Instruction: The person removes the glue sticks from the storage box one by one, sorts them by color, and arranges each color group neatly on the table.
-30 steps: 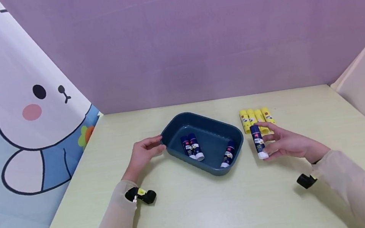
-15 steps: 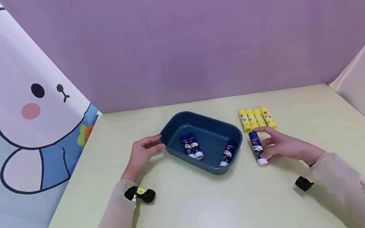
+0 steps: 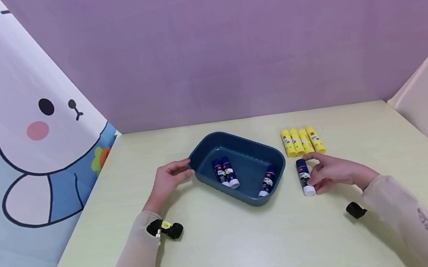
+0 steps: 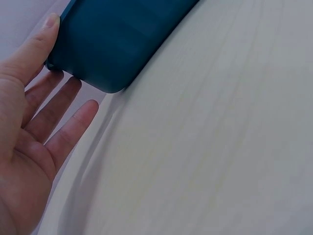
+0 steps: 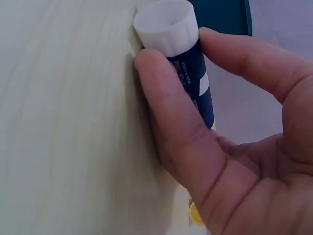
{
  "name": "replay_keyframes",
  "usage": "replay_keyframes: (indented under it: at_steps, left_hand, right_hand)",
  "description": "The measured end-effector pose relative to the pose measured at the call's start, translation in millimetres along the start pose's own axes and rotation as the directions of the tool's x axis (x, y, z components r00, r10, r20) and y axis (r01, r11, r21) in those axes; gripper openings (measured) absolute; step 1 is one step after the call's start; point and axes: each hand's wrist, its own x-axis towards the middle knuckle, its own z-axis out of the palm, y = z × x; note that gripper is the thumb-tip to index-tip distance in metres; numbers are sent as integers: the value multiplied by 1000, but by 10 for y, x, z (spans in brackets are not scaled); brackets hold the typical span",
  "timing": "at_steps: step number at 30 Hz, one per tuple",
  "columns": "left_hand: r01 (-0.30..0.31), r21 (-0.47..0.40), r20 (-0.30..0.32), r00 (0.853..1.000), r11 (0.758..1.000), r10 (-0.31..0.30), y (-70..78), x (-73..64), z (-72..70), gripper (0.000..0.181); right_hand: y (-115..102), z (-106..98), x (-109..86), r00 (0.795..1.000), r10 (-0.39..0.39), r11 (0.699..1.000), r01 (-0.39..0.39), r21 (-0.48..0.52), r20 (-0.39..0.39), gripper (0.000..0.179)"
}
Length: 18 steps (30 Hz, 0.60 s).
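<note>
A blue glue stick with a white end is pinched by my right hand, thumb on one side and fingers on the other. It lies at or just above the table, right of the dark teal bin; I cannot tell whether it touches the surface. In the right wrist view the white end of the glue stick points toward the camera. My left hand touches the bin's left corner with thumb and fairly straight fingertips, as the left wrist view of the bin wall also shows.
Inside the bin lie two blue glue sticks side by side and another blue glue stick near its right end. Several yellow glue sticks lie in a row behind my right hand. A purple backdrop borders the table.
My right hand has brought the blue glue stick nearer to me and lower, away from the yellow row. The left hand and bin have stayed in place.
</note>
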Motion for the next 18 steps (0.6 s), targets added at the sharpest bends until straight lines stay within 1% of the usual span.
replay_keyframes:
  at_steps: [6, 10, 14, 18]
  left_hand:
    - [9, 0, -5, 1000, 1000, -9, -5, 1, 18, 39]
    - [11, -6, -1, 1000, 1000, -11, -10, 3, 29, 39]
    - [10, 0, 2, 1000, 1000, -10, -14, 9, 15, 40]
    - [12, 2, 1, 1000, 1000, -12, -18, 15, -2, 39]
  right_hand:
    - [18, -35, -7, 1000, 3, 1000, -3, 3, 14, 88]
    - [-4, -80, -81, 1000, -11, 999, 12, -32, 9, 88]
    - [-112, -154, -188, 999, -39, 994, 35, -100, -37, 87]
    - [-278, -201, -251, 993, -94, 987, 84, -139, -65, 83]
